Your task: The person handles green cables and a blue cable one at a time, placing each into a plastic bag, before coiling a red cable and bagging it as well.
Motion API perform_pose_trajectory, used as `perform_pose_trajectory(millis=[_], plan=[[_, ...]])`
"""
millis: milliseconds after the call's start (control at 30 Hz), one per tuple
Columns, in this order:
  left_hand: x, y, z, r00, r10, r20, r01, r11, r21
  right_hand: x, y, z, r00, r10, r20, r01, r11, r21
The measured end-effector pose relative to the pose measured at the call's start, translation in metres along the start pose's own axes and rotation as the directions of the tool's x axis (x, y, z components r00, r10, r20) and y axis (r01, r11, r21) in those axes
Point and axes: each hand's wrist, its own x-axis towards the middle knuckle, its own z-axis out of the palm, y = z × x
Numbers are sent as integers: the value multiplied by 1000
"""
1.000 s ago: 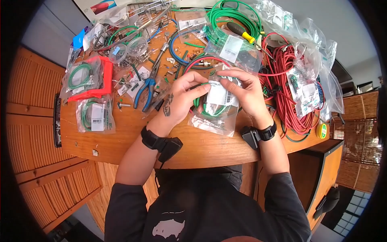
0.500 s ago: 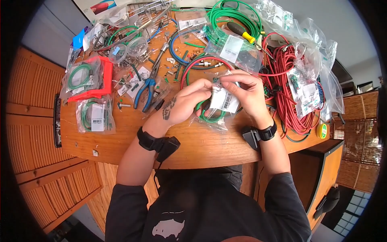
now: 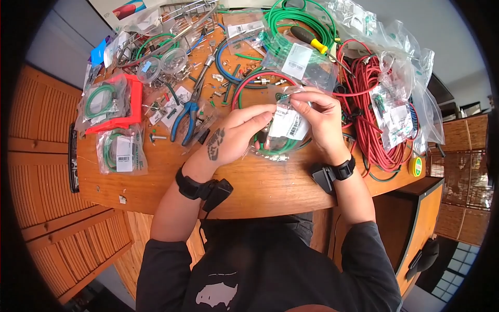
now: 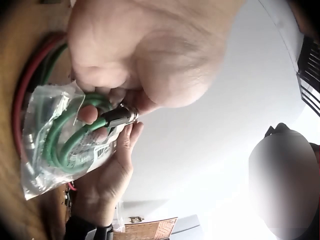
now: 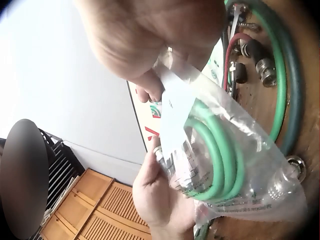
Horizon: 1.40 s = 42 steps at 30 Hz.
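Both hands hold a clear plastic bag [image 3: 286,143] above the table's front half. Inside are a coiled green cable [image 5: 220,155] with a black-and-metal connector [image 4: 119,117] and a white label [image 3: 287,124]. The left hand [image 3: 234,132] grips the bag's left side, fingers curled around it by the connector in the left wrist view. The right hand [image 3: 325,122] pinches the bag's upper right part between thumb and fingers. From the right wrist, the right hand [image 5: 155,37] is above the bag and the left hand [image 5: 162,202] below.
Bagged green cables [image 3: 100,101] lie on and beside a red tray [image 3: 136,99] at left. Blue-handled pliers [image 3: 187,122], loose connectors and clear tubs [image 3: 173,61] are behind the left hand. A red cable bundle [image 3: 371,122], green coil [image 3: 325,26] and screwdriver [image 3: 306,39] lie right and behind.
The bag's lower part has swung up and away from the table's front edge, bringing the label more upright again after a tilt. The left hand has shifted slightly, with its fingers straighter in the head view.
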Motion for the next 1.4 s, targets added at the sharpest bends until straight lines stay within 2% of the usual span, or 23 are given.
perform_pose_trajectory(millis=[67, 133, 167, 200, 267, 300, 367, 467, 500, 533, 600, 633, 733, 867, 967, 1100, 1167, 1200, 1267, 1300, 1333, 1400], plan=[[-1, 2, 3, 1000, -2, 27, 1, 1000, 18, -1, 0, 1, 1000, -6, 8, 6, 1000, -3], [1, -3, 8, 988, 87, -127, -46, 953, 298, -2, 0, 3, 1000, -11, 25, 11, 1000, -1], [6, -17, 9, 967, 197, -160, -143, 943, 300, -4, -1, 6, 999, -2, 46, 2, 1000, 4], [7, -19, 10, 967, 196, -161, -141, 943, 302, -4, -2, 8, 998, 4, 67, -5, 1000, 10], [9, -20, 12, 965, 184, -186, -162, 979, 127, -5, 2, 6, 999, 10, 37, -11, 1000, 23], [7, -15, 10, 966, 183, -183, -161, 979, 127, -4, 5, 5, 999, 28, 33, -32, 992, 122], [1, -1, 7, 975, 34, -220, 22, 969, 247, -4, 8, 4, 998, 47, 50, -59, 959, 276], [1, 0, 11, 970, 33, -241, 8, 986, 168, -3, 15, 2, 994, 99, 36, -105, 933, 343], [1, -2, 9, 976, 47, -212, 17, 956, 292, -3, 17, 1, 994, 101, 32, -106, 930, 353], [1, -3, 9, 976, 36, -213, 27, 958, 287, -2, 16, 2, 995, 102, 6, -97, 921, 377], [2, -5, 12, 946, 283, -157, -160, 830, 534, 0, 17, -1, 988, 151, -5, -135, 897, 421], [-1, 2, 13, 976, 174, -130, -82, 849, 523, 0, 17, -1, 988, 153, -10, -135, 898, 419], [-1, -2, 6, 989, 140, -43, -105, 881, 462, 3, 19, -4, 981, 192, -21, -160, 869, 468], [0, 2, -1, 996, 73, -50, -51, 936, 349, 3, 20, -4, 984, 176, -26, -144, 876, 460], [4, -3, -2, 955, 291, -59, -235, 862, 449, 2, 20, -2, 986, 161, 41, -162, 878, 450], [8, -11, -8, 960, 274, -61, -212, 849, 484, 3, 18, 1, 987, 121, 101, -154, 884, 441], [10, -15, -8, 955, 276, -108, -225, 912, 343, 2, 13, 4, 985, 132, 113, -163, 923, 349], [10, -16, -8, 955, 276, -109, -224, 912, 344, 3, 12, 3, 985, 132, 114, -164, 922, 350], [9, -18, -7, 969, 179, -171, -131, 957, 260, 3, 10, 0, 981, 82, 175, -96, 992, 78], [10, -21, -5, 971, 164, -175, -133, 976, 175, 2, 10, 2, 979, 104, 174, -132, 978, 161], [10, -22, -2, 971, 163, -175, -132, 976, 175, 2, 12, 3, 979, 104, 173, -132, 978, 162], [7, -20, 4, 938, 273, -214, -167, 896, 412, 1, 15, 4, 987, 75, 139, -91, 990, 112]])
